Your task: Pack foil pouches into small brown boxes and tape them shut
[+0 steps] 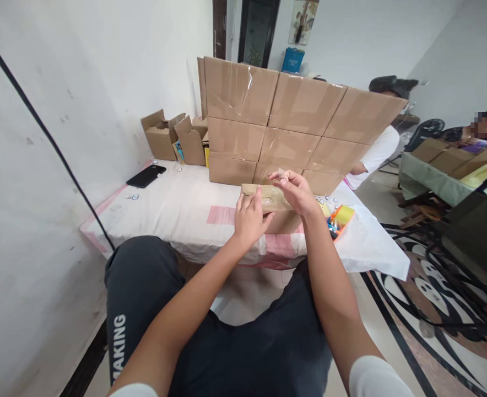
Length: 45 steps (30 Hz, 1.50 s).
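Note:
A small cardboard box (282, 221) sits on the table just in front of me, with clear tape shining across its top. My left hand (249, 216) holds the box at its left end, fingers on the top and thumb along the near side. Above the box's right part, my right hand (295, 190) pinches a small piece of clear tape (282, 174) between thumb and fingertips. Right of the box lies an orange tape dispenser (338, 221).
A wall of stacked, taped cardboard boxes (295, 105) rises directly behind the small box. Open cartons (191, 143) and a black phone (146, 176) are on the tablecloth (185, 209) to the left. People sit behind the stack and at another table on the right.

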Tool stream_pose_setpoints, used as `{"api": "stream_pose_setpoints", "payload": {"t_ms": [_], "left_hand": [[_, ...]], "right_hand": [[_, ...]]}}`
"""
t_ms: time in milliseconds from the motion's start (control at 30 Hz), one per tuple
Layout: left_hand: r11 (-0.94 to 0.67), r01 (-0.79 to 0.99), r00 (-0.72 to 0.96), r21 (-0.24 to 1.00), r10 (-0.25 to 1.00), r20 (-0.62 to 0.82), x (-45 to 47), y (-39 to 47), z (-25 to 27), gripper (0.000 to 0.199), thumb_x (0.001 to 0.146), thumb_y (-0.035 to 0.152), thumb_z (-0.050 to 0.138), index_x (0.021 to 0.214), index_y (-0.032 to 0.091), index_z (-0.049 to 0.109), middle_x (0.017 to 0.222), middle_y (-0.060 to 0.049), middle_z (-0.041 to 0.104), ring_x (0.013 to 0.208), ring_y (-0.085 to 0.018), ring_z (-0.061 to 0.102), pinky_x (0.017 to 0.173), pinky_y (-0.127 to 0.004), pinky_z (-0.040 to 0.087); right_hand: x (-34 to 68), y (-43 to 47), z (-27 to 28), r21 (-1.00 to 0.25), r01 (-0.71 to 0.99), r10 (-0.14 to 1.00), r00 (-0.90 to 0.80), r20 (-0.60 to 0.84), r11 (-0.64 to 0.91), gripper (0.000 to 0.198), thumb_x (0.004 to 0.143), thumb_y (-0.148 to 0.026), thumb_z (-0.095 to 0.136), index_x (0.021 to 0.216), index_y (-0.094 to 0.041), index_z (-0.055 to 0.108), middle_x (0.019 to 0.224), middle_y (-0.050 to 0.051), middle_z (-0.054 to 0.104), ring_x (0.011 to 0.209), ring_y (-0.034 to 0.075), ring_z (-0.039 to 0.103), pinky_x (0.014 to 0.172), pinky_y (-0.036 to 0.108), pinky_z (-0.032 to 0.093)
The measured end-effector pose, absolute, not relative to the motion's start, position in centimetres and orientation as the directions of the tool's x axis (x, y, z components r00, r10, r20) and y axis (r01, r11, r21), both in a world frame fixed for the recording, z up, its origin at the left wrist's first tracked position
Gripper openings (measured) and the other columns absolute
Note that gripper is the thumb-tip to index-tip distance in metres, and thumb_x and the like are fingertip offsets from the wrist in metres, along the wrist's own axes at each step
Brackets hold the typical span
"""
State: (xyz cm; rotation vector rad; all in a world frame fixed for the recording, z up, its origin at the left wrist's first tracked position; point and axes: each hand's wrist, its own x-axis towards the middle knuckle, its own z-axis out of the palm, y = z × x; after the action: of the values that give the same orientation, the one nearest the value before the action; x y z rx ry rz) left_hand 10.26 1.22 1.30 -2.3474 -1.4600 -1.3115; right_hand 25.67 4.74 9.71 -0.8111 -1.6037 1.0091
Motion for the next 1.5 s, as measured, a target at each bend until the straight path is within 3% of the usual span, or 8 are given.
{"api": "stream_pose_setpoints", "payload": {"t_ms": [100, 233, 433, 567, 933, 1267, 1500], "left_hand": [[-0.539, 0.764, 0.169, 0.355, 0.698, 0.696, 10.2, 1.2, 1.3, 0.089, 0.087, 0.042, 0.065, 0.154, 0.005, 0.02, 0.127, -0.02, 0.067, 0.123, -0.031, 0.059, 0.118, -0.049, 0.03], [-0.539, 0.76, 0.169, 0.362, 0.703, 0.691, 10.1, 1.2, 1.4, 0.092, 0.086, 0.041, 0.066, 0.155, 0.005, 0.017, 0.128, -0.021, 0.066, 0.124, -0.03, 0.059, 0.117, -0.048, 0.032], [-0.55, 0.755, 0.183, 0.357, 0.7, 0.69, 10.1, 1.2, 1.4, 0.09, 0.086, 0.04, 0.066, 0.154, 0.004, 0.019, 0.125, -0.021, 0.067, 0.122, -0.03, 0.06, 0.116, -0.048, 0.034], [-0.564, 0.753, 0.203, 0.339, 0.689, 0.696, 9.9, 1.2, 1.3, 0.086, 0.087, 0.039, 0.065, 0.154, 0.006, 0.022, 0.131, -0.021, 0.064, 0.125, -0.031, 0.057, 0.116, -0.049, 0.035], [-0.683, 0.681, 0.301, 0.264, 0.59, 0.749, 9.2, 1.7, 0.0, 0.045, 0.092, 0.031, 0.054, 0.134, 0.014, 0.05, 0.153, -0.02, 0.046, 0.146, -0.032, 0.036, 0.12, -0.055, 0.03], [-0.668, 0.674, 0.256, 0.316, 0.612, 0.748, 9.3, 1.8, -0.3, 0.056, 0.09, 0.03, 0.058, 0.141, 0.013, 0.042, 0.152, -0.02, 0.047, 0.146, -0.031, 0.036, 0.122, -0.054, 0.029], [-0.665, 0.682, 0.256, 0.305, 0.608, 0.752, 9.4, 1.8, -0.3, 0.058, 0.09, 0.03, 0.057, 0.142, 0.011, 0.04, 0.153, -0.02, 0.045, 0.145, -0.031, 0.038, 0.122, -0.053, 0.028]], "right_hand": [[25.4, 4.8, 9.3, -0.923, 0.065, 0.892, -0.29, 0.346, 0.379, 0.046, 0.071, -0.046, 0.081, 0.076, -0.023, 0.041, 0.085, 0.0, 0.06, 0.083, 0.016, 0.057, 0.076, 0.029, 0.045], [25.2, 5.5, 7.5, -0.92, 0.225, 0.9, -0.375, 0.222, 0.321, 0.04, 0.075, -0.038, 0.077, 0.082, -0.025, 0.04, 0.067, -0.008, 0.046, 0.06, 0.011, 0.044, 0.058, 0.025, 0.035], [25.3, 5.6, 6.8, -0.922, 0.215, 0.895, -0.386, 0.222, 0.322, 0.036, 0.076, -0.03, 0.072, 0.091, -0.025, 0.039, 0.073, -0.007, 0.053, 0.071, 0.014, 0.055, 0.064, 0.026, 0.042], [25.6, 5.7, 7.0, -0.921, 0.225, 0.918, -0.317, 0.24, 0.318, 0.039, 0.073, -0.032, 0.073, 0.089, -0.026, 0.038, 0.071, -0.007, 0.052, 0.068, 0.013, 0.053, 0.06, 0.025, 0.039], [26.2, 6.1, 6.6, -0.926, 0.228, 0.923, -0.315, 0.223, 0.302, 0.042, 0.071, -0.038, 0.076, 0.092, -0.027, 0.041, 0.073, -0.006, 0.06, 0.066, 0.014, 0.056, 0.059, 0.027, 0.04], [26.3, 5.8, 7.4, -0.958, 0.065, 0.926, -0.283, 0.249, 0.278, 0.049, 0.066, -0.038, 0.084, 0.087, -0.026, 0.042, 0.072, -0.006, 0.063, 0.069, 0.013, 0.061, 0.068, 0.028, 0.048], [26.0, 5.9, 7.0, -0.947, 0.141, 0.916, -0.328, 0.229, 0.287, 0.046, 0.067, -0.038, 0.082, 0.087, -0.026, 0.042, 0.072, -0.006, 0.062, 0.07, 0.015, 0.06, 0.068, 0.029, 0.047]]}}
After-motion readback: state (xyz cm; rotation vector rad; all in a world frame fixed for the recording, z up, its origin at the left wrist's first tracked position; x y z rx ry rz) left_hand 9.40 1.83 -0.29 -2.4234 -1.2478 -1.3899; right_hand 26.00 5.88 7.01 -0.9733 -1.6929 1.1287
